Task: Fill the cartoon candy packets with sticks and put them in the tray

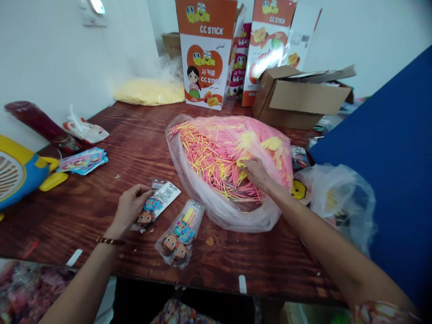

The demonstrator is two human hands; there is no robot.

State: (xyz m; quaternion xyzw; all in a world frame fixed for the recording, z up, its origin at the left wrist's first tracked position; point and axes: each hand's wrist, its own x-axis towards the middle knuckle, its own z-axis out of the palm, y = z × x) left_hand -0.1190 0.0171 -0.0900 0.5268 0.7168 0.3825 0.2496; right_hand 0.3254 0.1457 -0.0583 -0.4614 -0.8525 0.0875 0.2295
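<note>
A large clear plastic bag (243, 220) lies open on the table, full of thin pink and yellow sticks (209, 157). Inside its mouth, my right hand (257, 173) has its fingers pinched on several yellow sticks. My left hand (132, 204) grips the edge of a small printed plastic packet (148, 215) with a cartoon face, on the table left of the bag. Between the hands lies another clear packet (182, 234), with yellow and pink sticks and two cartoon faces showing. My right fingertips are partly hidden among the sticks.
A dark wood table (135, 126) carries everything. CC Stick boxes (202, 58) and an open cardboard box (303, 96) stand behind the bag. Printed cards (84, 161) and a blue-yellow fan (20, 173) sit left. A clear bag (351, 202) lies right, beside a blue panel (388, 144).
</note>
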